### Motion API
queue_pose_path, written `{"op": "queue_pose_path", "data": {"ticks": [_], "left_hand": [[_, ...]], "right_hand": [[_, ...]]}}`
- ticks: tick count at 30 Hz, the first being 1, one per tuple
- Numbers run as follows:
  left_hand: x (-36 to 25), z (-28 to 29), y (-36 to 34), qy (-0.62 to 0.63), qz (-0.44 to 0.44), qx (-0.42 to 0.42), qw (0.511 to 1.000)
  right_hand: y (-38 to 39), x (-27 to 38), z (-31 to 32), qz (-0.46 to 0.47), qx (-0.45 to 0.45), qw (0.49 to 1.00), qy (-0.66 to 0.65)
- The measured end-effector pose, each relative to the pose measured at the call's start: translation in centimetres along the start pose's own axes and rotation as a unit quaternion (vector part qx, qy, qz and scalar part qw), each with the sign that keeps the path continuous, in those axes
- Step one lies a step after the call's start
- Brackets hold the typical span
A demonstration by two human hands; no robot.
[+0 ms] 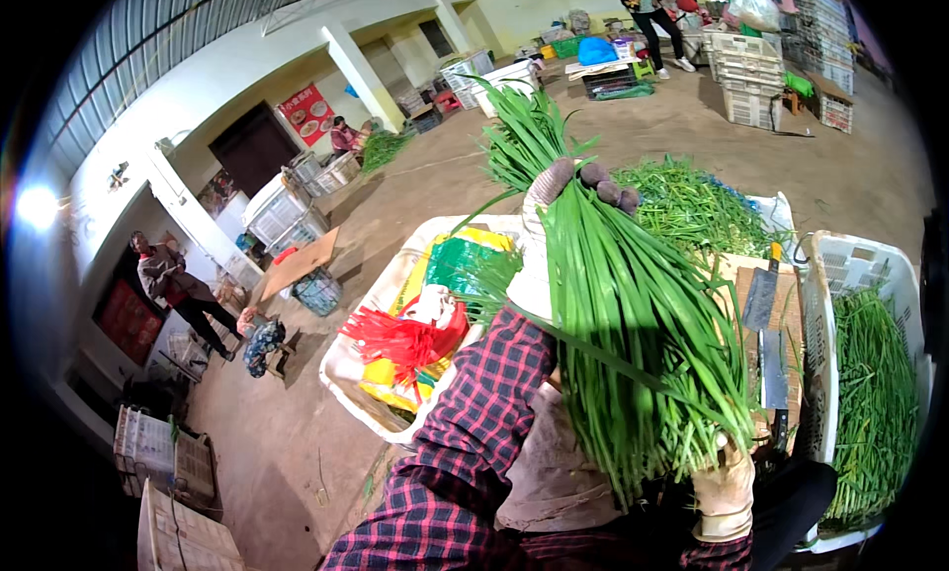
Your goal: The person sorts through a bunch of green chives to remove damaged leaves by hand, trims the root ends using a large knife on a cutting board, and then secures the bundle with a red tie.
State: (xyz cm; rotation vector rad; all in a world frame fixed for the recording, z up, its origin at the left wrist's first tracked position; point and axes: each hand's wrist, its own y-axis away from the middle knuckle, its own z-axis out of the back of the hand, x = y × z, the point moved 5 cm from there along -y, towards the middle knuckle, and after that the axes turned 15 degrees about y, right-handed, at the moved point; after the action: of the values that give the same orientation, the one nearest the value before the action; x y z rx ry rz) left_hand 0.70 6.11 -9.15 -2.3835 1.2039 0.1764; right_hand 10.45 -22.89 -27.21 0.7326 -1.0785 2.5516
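My left hand (542,215), in a pale glove with dark fingertips, is closed around a large bunch of garlic chives (633,324). The long flat leaves fan downward in front of me, and the other end sticks up beyond the fist. At the lower right end of the bunch is my gloved right hand (725,497), its fingers curled against the leaves and partly hidden by them. Beside the bunch, two broad-bladed knives (761,296) (774,371) lie on a wooden board (791,319). Behind it sits a heap of loose garlic chives (692,210).
A white crate (819,373) of greens stands at my right. Left of the bunch, a white tub (341,358) holds colored bags and red ties (410,336). Farther off are stacked crates (746,77), a board-topped basket (316,290), a standing person (178,284) and other people.
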Motion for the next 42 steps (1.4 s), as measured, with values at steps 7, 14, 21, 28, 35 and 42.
{"op": "queue_pose_path", "data": {"ticks": [7,14,21,28,35,42], "left_hand": [[0.9,-1.4,0.1,0.063,-0.013,-0.007,0.998],[-0.7,-2.7,-0.1,0.085,0.022,0.006,0.996],[-4.4,-4.2,-2.0,-0.026,-0.026,0.086,0.996],[-2.6,-5.9,-1.5,-0.067,0.049,0.094,0.992],[1.0,-6.6,-3.1,-0.113,0.048,-0.019,0.992],[1.1,-3.1,-4.8,-0.138,0.036,-0.079,0.987]], "right_hand": [[1.3,-0.2,1.3,-0.041,0.086,0.995,-0.025],[5.8,-1.3,0.0,-0.389,0.108,0.699,-0.591],[10.6,-3.0,0.0,-0.134,0.4,0.894,0.153],[-8.1,4.5,10.5,-0.04,-0.006,0.999,0.033],[-8.2,2.7,0.7,-0.012,0.353,0.736,-0.578],[-2.3,0.4,-2.7,-0.198,0.296,0.64,-0.681]]}}
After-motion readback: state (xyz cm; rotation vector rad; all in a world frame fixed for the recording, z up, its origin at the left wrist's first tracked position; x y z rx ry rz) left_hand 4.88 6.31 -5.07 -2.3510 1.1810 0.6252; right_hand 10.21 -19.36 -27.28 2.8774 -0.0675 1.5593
